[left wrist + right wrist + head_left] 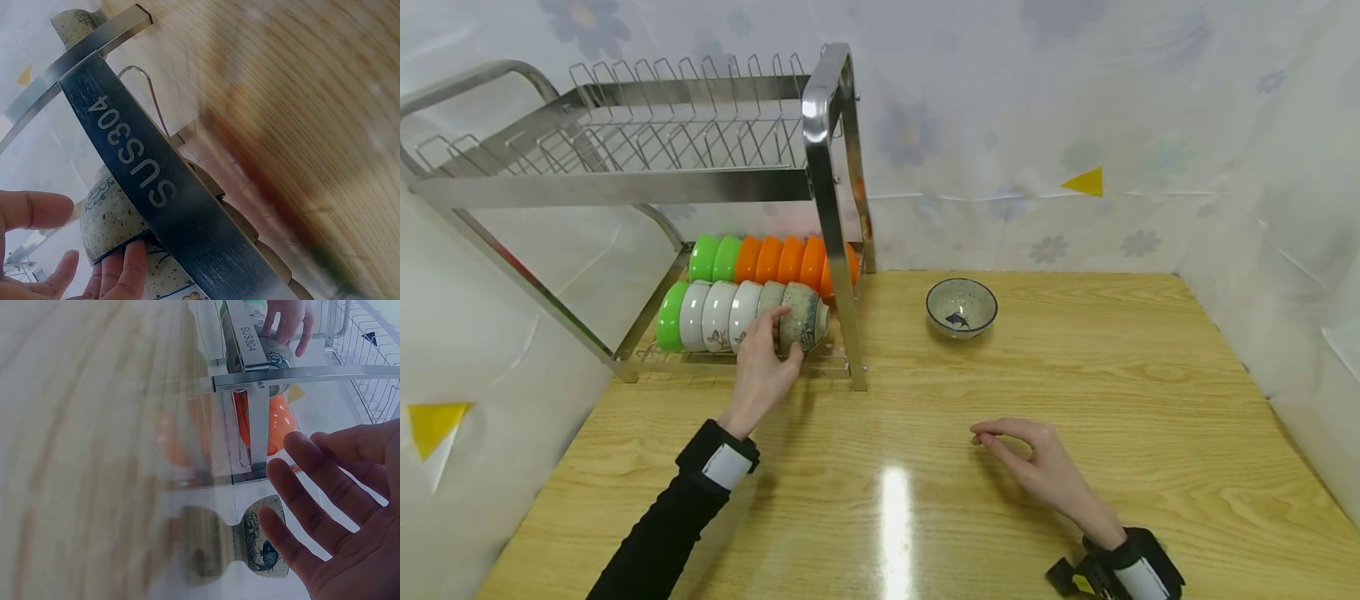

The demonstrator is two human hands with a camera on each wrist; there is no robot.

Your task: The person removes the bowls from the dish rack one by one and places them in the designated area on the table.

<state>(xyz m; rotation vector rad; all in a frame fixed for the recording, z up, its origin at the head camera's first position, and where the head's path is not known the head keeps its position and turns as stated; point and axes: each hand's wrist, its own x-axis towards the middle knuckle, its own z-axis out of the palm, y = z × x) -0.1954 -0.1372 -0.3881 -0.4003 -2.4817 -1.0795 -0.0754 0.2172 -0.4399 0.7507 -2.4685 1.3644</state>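
Note:
My left hand (763, 362) is at the end of the front row of bowls in the rack, beside the outermost speckled grey bowl (799, 317). In the left wrist view, fingertips lie along the rim of that speckled bowl (112, 215), while the thumb stands slightly apart from its side. My right hand (1037, 467) hovers over the table with nothing in it, fingers loosely bent and thumb near the index finger. Beyond it a small speckled bowl (961, 308) with a dark rim and a blue fish inside stands upright on the table.
A two-tier steel dish rack (625, 190) stands at the left; its upper wire tier holds nothing. Below, white bowls (718, 317) and a green bowl (672, 317) continue the front row. Orange bowls (790, 260) and green ones fill the back row. The rack's post (842, 292) rises right of my left hand.

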